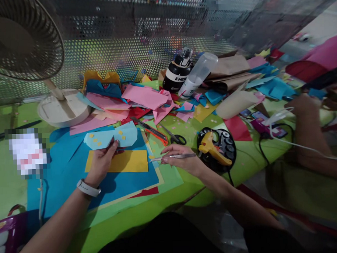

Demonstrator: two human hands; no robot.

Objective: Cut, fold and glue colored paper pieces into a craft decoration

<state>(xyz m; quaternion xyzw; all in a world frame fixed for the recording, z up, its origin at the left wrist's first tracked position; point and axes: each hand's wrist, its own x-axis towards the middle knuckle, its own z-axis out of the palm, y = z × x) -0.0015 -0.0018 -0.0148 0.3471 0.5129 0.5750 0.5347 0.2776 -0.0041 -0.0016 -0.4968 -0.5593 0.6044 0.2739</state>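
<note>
Bent over a green table (pixel 249 155), a person grips a light blue paper piece (pixel 106 141) in the left hand (pixel 102 161), thumb on top, forearm angling in from the lower left. Small yellow squares dot the piece, which is held over dark blue paper (pixel 126 185) at the far side of a yellow sheet (pixel 135 161). The right hand (pixel 177 160), reaching in from the lower right, pinches metal tweezers (pixel 183 156), tips pointing left beside the sheet's right end; whether they clasp anything is too small to tell. A cutter (pixel 154 133) and scissors (pixel 172 135) lie just beyond that hand; a tray with a yellow glue gun (pixel 213 149) sits beside its wrist. Heaped paper scraps (pixel 145 97) border the far side, before a perforated screen (pixel 113 51). Flat sheets lie between the hands and the table's near edge.
</note>
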